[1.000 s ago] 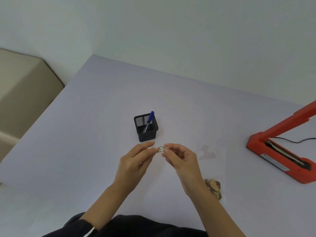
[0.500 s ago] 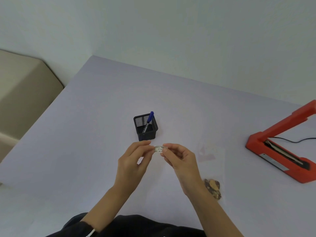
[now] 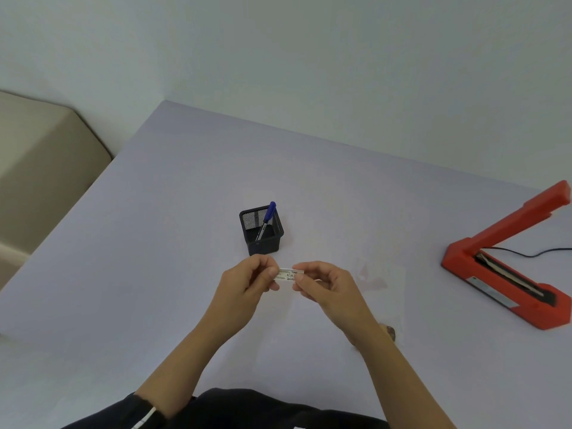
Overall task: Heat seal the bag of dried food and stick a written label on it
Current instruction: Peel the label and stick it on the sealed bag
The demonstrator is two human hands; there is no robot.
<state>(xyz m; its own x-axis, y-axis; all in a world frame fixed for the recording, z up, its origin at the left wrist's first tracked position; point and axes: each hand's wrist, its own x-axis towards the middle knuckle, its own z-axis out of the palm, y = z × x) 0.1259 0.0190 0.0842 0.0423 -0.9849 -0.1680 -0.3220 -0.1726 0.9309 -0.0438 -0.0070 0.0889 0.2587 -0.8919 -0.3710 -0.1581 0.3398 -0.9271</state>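
A small white label [image 3: 286, 275] with handwriting on it is pinched at both ends, between my left hand [image 3: 247, 284] and my right hand [image 3: 325, 287], above the table. The clear bag of dried food [image 3: 382, 292] lies flat on the table just right of my right hand; its dark contents [image 3: 390, 331] peek out beside my right wrist, mostly hidden by the forearm. The red heat sealer [image 3: 507, 274] stands at the right with its arm raised.
A black mesh pen holder [image 3: 261, 232] with a blue pen [image 3: 267, 218] stands just beyond my hands. The sealer's black cord [image 3: 532, 252] runs off to the right. A beige cushion [image 3: 40, 168] sits past the pale lilac table's [image 3: 154, 243] left edge.
Both hands have stayed in place, holding the label. Their fingers have shifted slightly along it, and my right forearm now covers more of the dried food.
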